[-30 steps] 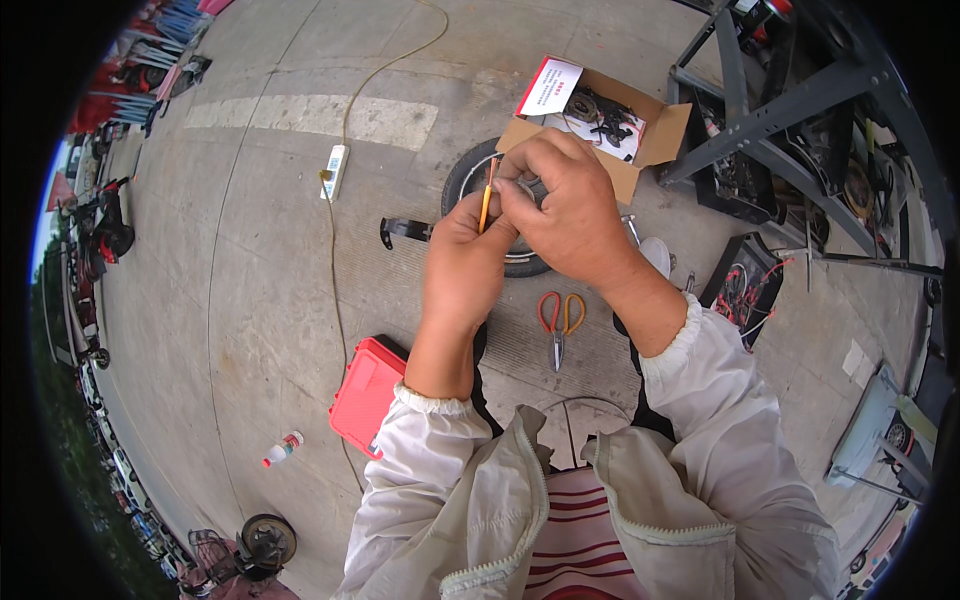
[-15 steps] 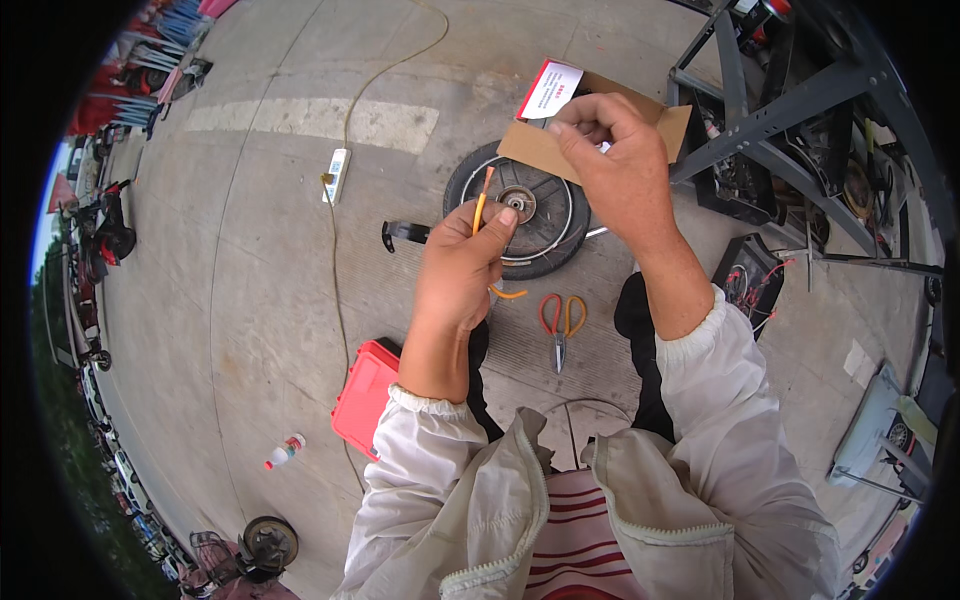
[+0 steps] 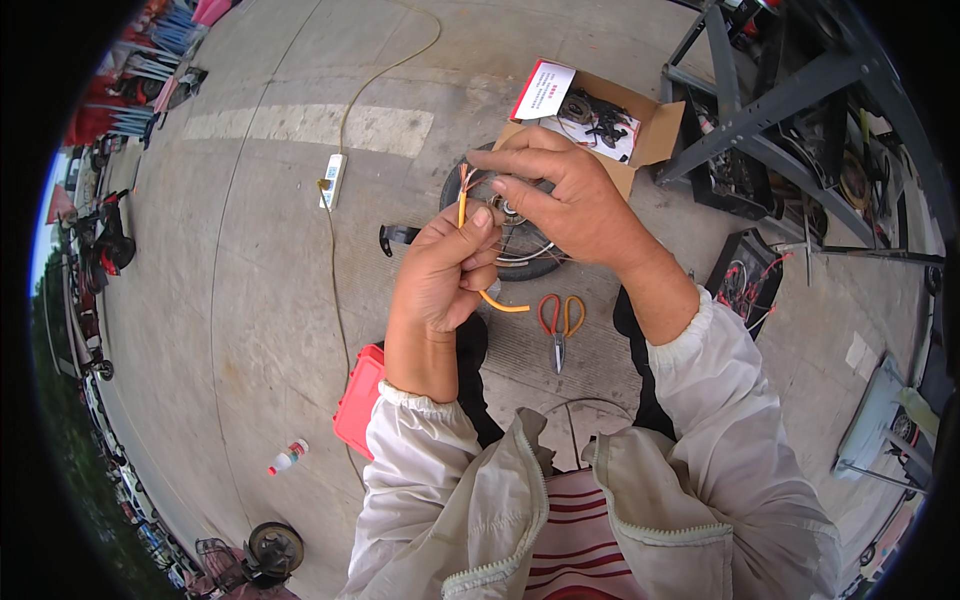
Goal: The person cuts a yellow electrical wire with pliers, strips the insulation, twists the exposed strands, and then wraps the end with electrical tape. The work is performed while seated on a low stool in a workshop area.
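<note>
The left hand (image 3: 447, 258) pinches a yellow wire (image 3: 462, 210), its bared copper strands (image 3: 464, 177) (splayed loosely) at the hand's twelve o'clock. At two o'clock, the right hand (image 3: 560, 195) keeps thumb and forefinger parted beside them; whether it touches any is hard to tell. Scissors (image 3: 559, 345) lie at four o'clock.

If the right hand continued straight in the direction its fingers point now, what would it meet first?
Probably the bare strands of the orange wire held in the left hand, near the fingertips of the right hand; exact depth is unclear.
</note>
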### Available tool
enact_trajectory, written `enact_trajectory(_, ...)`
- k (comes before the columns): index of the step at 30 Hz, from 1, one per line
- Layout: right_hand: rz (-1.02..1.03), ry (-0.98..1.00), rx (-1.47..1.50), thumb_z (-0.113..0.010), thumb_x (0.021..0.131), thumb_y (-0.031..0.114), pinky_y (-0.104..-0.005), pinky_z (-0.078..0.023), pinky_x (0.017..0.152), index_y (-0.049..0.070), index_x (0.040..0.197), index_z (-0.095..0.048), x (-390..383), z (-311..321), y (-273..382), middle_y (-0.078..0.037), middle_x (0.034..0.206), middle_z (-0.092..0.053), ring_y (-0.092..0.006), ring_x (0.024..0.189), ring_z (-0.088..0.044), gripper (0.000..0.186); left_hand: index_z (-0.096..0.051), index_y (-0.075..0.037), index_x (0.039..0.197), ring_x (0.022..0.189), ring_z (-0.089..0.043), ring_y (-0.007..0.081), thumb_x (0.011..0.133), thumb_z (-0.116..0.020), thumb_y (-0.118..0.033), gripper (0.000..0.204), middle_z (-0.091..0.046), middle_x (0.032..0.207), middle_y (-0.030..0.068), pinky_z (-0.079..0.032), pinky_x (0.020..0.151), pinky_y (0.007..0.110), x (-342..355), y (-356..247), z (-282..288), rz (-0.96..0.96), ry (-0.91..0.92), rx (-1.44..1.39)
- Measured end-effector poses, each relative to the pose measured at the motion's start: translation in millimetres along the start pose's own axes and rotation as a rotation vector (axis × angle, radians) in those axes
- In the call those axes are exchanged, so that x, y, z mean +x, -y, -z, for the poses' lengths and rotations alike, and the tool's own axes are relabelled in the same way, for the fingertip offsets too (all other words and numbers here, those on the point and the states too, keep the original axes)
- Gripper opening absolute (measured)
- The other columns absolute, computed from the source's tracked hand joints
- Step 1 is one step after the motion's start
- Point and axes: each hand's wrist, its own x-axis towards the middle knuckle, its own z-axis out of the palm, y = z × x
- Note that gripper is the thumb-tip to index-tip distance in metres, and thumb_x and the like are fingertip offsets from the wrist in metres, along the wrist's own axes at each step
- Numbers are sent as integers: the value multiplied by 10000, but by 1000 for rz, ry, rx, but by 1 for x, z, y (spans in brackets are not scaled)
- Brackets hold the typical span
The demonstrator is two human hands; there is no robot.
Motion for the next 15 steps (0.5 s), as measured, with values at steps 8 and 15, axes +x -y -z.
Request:
enact_trajectory(8,0,-70,-92,-742,809,44,-293,-496,777,19,958,-741,0,3,7,-55,901,-656,-164,843,-630,150,-572,-44,991,585,-296,21,979,-626,-159,128,-400,747,-44,-220,439,160,3,2,-2,15,-25,79)
enact_trajectory(15,-81,14,-56,-723,806,55,-306,-486,723,-1,890,-672,0,8,13,-63,855,-619,-156,785,-592,113,-601,-13,991,540,-305,12,963,-653,-153,152,-445,722,-54,-210,424,175,1,4,-2,35,-41,163)
